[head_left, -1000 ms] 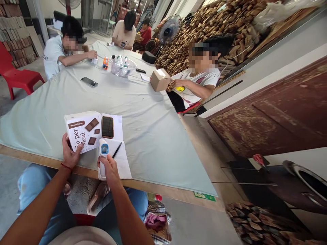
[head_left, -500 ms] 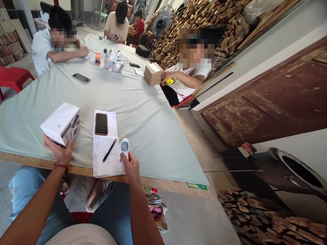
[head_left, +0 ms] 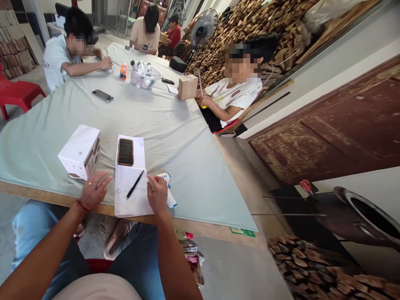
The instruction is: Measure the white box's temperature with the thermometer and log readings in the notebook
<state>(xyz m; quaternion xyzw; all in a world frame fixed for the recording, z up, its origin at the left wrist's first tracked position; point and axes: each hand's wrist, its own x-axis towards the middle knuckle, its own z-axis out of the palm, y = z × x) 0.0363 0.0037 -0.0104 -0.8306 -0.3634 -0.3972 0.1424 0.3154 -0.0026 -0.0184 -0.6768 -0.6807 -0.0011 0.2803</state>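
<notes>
My left hand (head_left: 94, 192) is open, fingers spread, just in front of a white printed box (head_left: 80, 150) and left of an open notebook (head_left: 129, 200). A black pen (head_left: 135, 184) lies slanted across the page. My right hand (head_left: 158, 193) is closed with its fingers curled at the notebook's right edge; what its fingertips hold, if anything, is hidden. A white and blue infrared thermometer (head_left: 171, 200) lies on its side on the cloth, partly behind that hand. A phone in an orange-edged case (head_left: 125, 151) rests on the notebook's upper page.
Farther along the cloth-covered table (head_left: 193, 166) are a grey phone (head_left: 103, 96), a clear basin of bottles (head_left: 145, 79) and an orange object (head_left: 123, 71). A person at the right (head_left: 240, 93) has a cardboard box (head_left: 187, 87) in front of them. Several others sit at the far end.
My left hand has let go of the white box and moved right. My right hand has released the thermometer, which now lies on the table. The person at the right has pulled out a tape measure.
</notes>
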